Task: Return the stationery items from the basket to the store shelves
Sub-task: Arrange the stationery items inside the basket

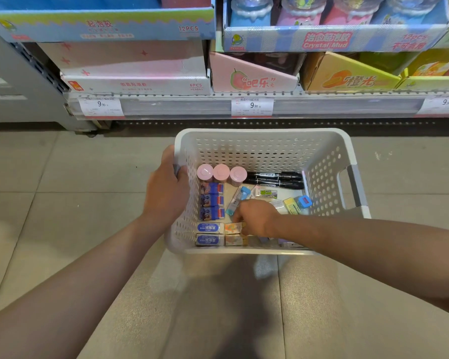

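A white perforated basket (327, 156) stands on the floor below the shelf. My left hand (167, 189) grips its left rim. My right hand (255, 216) reaches down inside, its fingers curled on a small orange eraser box (232, 227). Around it lie three pink-capped tubes (221, 172), two black markers (275, 179), blue eraser packs (211, 200), two blue-and-white boxes (209, 233), a blue correction tape (237, 199) and yellow and blue erasers (297, 204). My forearm hides the basket's near right corner.
The store shelf edge (192, 106) with price tags runs across the top. Above it sit display boxes: a white-pink one (138, 84), a pink pear box (253, 79), an orange one (347, 79) and a Crystal Mud carton (329, 40). Grey tiled floor (49, 203) surrounds the basket.
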A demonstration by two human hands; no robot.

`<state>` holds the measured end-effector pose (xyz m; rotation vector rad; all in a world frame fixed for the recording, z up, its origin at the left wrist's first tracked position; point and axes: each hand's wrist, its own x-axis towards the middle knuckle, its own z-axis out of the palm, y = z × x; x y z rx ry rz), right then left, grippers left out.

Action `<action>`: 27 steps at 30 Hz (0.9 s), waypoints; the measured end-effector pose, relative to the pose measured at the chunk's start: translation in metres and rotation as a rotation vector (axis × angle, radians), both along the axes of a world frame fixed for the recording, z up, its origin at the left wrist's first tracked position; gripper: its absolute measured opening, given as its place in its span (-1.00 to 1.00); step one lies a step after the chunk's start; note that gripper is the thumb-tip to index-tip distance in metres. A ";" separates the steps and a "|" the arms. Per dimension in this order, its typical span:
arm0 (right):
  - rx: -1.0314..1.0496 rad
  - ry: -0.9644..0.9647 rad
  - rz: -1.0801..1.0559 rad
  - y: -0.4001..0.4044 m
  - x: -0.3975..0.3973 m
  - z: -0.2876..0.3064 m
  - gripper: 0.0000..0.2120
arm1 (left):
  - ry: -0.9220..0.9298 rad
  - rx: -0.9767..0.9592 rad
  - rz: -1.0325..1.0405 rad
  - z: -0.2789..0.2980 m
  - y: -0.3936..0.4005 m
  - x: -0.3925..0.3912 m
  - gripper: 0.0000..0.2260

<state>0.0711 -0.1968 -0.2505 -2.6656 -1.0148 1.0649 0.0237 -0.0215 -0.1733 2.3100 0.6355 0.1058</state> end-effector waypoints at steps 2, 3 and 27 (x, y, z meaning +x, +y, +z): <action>-0.003 0.007 0.014 0.001 -0.002 -0.002 -0.69 | -0.002 0.006 -0.005 0.000 0.000 0.000 -0.65; 0.002 0.016 0.012 0.002 -0.002 -0.004 -0.68 | -0.001 0.006 -0.005 0.000 0.000 0.000 -0.65; -0.448 -0.316 0.299 -0.065 0.056 0.040 -0.65 | -0.001 0.014 -0.007 0.002 -0.002 -0.001 -0.68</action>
